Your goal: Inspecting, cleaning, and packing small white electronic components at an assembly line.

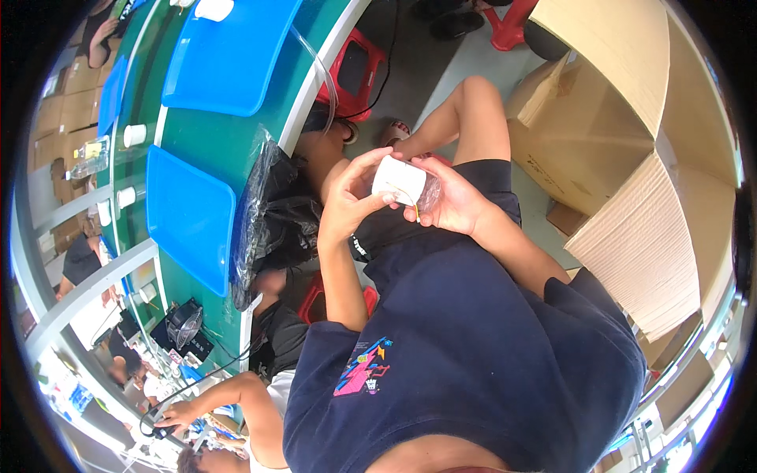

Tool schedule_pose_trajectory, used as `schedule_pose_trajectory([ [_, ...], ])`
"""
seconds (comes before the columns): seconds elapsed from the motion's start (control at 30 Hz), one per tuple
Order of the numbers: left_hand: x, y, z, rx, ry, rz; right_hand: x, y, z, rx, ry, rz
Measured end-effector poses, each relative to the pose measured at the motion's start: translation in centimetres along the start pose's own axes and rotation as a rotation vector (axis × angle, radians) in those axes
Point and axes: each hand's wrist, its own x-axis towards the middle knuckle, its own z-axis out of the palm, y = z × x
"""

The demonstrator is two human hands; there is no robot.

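Above my lap, both hands are closed round a short white cylinder (392, 178). My left hand (347, 201) grips it from the left, with the thumb pressed on its lower side. From the right, my right hand (457, 195) holds crinkled clear plastic (429, 194) against the cylinder's right end. A thin strand, like a wire, with a yellow-orange end (418, 213) hangs down by the right fingers. Whether the plastic wraps the cylinder or lies beside it, I cannot tell.
Left of me runs a green workbench (213, 130) with blue trays (189, 225) and black plastic sheeting (264, 209) at its edge. Small white cylinders (135, 135) stand beyond. An open cardboard box (607, 118) is on the right. A co-worker's arm (236, 390) reaches in at lower left.
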Motion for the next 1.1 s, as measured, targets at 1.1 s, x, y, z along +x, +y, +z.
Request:
schedule_pose_trajectory([
  [1.1,0.4,2.1,3.9,-0.002,-0.016,0.047,-1.3,1.2,3.5,-0.193,-0.017,-0.296],
])
